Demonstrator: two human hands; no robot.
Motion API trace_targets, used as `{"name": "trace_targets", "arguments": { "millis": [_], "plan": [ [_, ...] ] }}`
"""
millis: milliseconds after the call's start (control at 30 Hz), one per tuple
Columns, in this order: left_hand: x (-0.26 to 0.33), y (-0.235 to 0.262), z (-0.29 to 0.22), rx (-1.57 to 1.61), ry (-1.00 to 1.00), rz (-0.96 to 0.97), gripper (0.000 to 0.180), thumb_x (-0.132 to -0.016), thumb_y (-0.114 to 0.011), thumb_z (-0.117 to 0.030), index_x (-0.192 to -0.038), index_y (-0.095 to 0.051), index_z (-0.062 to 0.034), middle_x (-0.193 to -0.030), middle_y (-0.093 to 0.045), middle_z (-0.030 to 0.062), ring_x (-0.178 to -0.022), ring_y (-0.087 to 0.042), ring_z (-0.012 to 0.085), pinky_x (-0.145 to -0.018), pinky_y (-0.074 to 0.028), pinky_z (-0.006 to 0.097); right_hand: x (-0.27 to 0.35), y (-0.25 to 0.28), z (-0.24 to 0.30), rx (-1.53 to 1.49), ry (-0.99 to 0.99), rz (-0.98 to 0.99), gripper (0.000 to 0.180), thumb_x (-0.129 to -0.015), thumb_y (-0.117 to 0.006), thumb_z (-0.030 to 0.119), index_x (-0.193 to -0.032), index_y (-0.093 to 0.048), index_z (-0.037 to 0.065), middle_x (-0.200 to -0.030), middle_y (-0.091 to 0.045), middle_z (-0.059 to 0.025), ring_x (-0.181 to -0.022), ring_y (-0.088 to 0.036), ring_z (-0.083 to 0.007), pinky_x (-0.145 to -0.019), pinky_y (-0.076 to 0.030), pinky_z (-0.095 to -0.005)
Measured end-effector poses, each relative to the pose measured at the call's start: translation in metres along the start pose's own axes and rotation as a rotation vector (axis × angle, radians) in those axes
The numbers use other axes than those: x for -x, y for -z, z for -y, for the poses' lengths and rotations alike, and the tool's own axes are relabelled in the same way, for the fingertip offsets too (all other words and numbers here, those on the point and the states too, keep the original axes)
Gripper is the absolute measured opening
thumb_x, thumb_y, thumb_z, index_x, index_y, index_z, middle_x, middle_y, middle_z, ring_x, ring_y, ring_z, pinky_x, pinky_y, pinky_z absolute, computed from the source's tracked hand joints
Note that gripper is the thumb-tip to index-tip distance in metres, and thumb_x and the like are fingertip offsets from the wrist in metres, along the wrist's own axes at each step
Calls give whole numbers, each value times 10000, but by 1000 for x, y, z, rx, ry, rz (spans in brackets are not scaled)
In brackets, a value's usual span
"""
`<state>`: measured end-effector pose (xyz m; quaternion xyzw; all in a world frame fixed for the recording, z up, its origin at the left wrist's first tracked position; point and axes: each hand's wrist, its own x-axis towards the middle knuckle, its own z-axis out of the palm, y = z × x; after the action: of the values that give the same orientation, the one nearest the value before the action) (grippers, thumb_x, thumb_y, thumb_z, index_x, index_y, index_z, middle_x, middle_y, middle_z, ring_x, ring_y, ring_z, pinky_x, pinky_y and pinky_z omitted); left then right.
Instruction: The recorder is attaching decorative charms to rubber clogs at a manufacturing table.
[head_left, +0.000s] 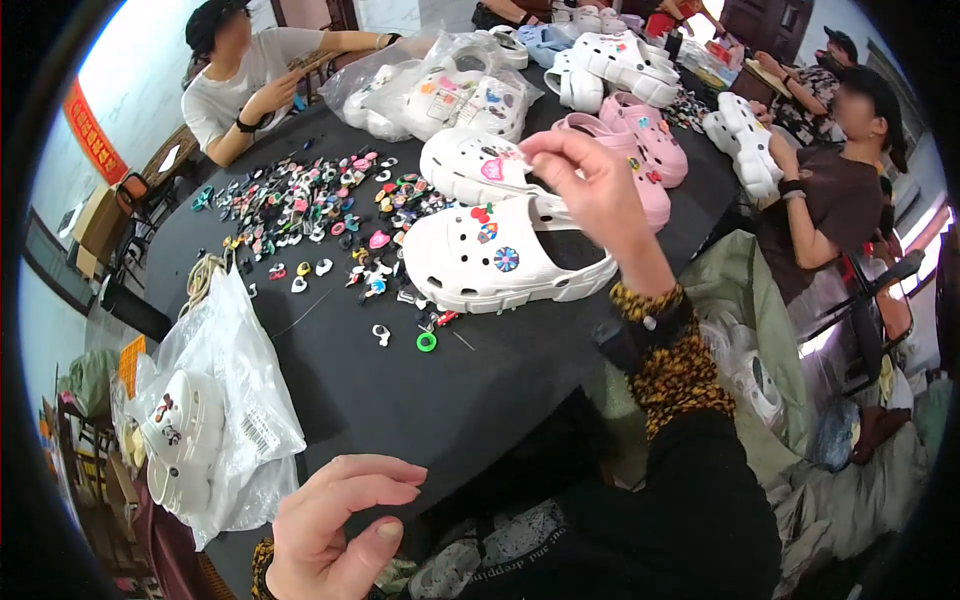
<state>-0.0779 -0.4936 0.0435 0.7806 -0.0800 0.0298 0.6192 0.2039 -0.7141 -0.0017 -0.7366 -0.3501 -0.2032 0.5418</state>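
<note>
On the table point(400, 400), one clog point(460, 275) lies right of the middle, a second clog point(455, 168) just behind it. Loose charms point(290, 205) spread from them toward the left edge. A plastic bag point(255, 400) and a third clog point(190, 445) lie at the near left edge. Bagged clogs point(440, 108) sit behind the charms, toward the far edge; two further clogs point(662, 135) stand right of them. A sack point(732, 270) lies beyond the right edge.

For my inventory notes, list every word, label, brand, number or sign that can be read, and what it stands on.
Red banner: yellowish characters; wording not copied here.
Clear plastic bag: barcode label, its print too small to read.
Person's black shirt: pale lettering; wording not copied here.
Loose charms: any lettering too small to read.
</note>
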Motion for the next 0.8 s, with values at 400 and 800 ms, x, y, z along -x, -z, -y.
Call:
{"name": "trace_targets", "arguments": {
  "millis": [400,800],
  "plan": [
    [-33,-17,7,-161,-92,280,196,-821,-569,-37,-1002,-605,28,-1054,-630,161,-964,-617,244,-856,-470,329,11,54,-71,499,-228,701,516,-789,-670,365,-1163,-582,21,-1014,-637,-198,-974,-598,-319,-839,-449,-379],
    [-53,-34,52,104,285,193,327,-920,-538,-96,-1212,-486,41,-1077,-613,108,-925,-602,135,-798,-492,273,18,23,-35,747,257,360,244,-755,-663,263,-861,-655,44,-807,-648,-92,-830,-595,-259,-843,-348,-389]
  ]
}}
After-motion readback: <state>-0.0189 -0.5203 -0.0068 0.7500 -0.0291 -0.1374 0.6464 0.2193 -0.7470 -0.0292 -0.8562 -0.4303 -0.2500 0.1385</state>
